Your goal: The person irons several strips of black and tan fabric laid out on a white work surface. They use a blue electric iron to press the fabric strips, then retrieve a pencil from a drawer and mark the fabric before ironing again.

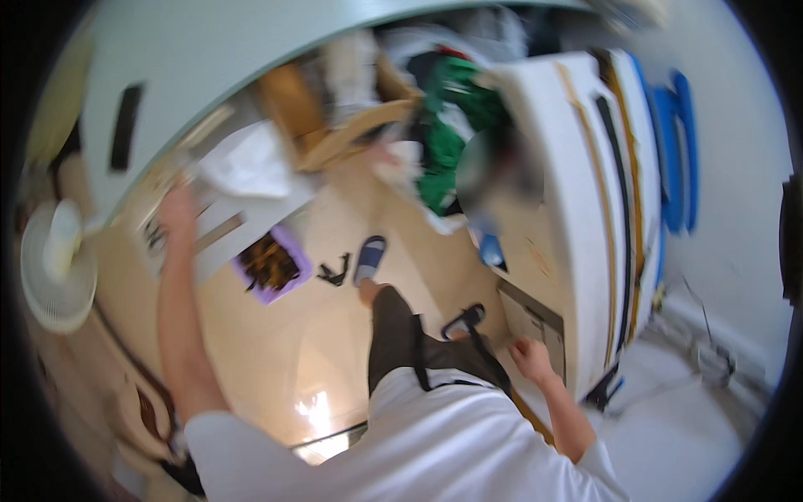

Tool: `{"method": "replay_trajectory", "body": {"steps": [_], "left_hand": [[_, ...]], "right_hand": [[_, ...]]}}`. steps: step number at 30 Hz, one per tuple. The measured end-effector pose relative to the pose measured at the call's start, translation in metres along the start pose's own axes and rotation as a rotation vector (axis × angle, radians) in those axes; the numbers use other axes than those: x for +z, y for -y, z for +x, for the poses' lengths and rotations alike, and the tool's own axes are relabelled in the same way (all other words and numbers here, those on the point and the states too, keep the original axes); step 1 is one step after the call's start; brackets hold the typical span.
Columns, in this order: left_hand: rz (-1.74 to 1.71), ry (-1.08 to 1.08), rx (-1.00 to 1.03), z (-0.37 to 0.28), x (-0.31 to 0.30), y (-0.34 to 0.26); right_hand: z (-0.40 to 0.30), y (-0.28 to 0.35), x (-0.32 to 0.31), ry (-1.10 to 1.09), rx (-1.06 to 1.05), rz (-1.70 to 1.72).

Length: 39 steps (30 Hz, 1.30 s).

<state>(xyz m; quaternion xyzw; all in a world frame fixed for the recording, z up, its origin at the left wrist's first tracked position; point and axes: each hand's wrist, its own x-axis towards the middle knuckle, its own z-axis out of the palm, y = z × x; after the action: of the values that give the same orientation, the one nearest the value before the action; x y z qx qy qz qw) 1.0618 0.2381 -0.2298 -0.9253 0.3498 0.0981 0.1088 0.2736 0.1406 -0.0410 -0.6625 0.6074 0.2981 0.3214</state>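
My left hand (179, 204) reaches out at the left, over the end of a light grey board or low table (216, 251). Beside it lie a small dark item (154, 235) and a flat brownish strip (219, 231); a white plastic bag or cloth (251, 163) is just beyond. Blur hides whether its fingers hold anything. My right hand (530, 359) hangs at my right side near a low cabinet (533, 320), its fingers curled, and nothing can be made out in it. A purple bin (301, 257) with dark brown pieces inside stands on the floor between the board and my feet.
A pale green tabletop (188, 63) curves across the upper left, bearing a dark flat object (127, 128). Green fabric (448, 144) and a wooden chair or frame (351, 135) stand ahead. White slabs (564, 188) rise at the right. A fan (59, 270) is far left; a black object (335, 270) lies on the floor.
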Motion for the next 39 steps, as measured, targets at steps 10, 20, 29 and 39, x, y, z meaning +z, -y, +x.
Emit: {"method": "replay_trajectory", "body": {"steps": [10, 20, 29, 39], "left_hand": [[-0.703, 0.058, 0.254, -0.249, -0.059, -0.195], [-0.169, -0.161, 0.218, -0.210, -0.082, -0.165], [-0.116, -0.270, 0.042, -0.108, -0.048, -0.030], [-0.254, -0.160, -0.068, -0.084, 0.007, -0.007]], "right_hand": [[0.027, 0.064, -0.019, 0.026, -0.323, 0.462], [0.089, -0.026, -0.008, -0.010, -0.297, 0.570], [0.113, 0.005, 0.005, 0.068, -0.233, 0.702], [0.097, 0.142, 0.001, 0.157, -0.295, 0.320]]}}
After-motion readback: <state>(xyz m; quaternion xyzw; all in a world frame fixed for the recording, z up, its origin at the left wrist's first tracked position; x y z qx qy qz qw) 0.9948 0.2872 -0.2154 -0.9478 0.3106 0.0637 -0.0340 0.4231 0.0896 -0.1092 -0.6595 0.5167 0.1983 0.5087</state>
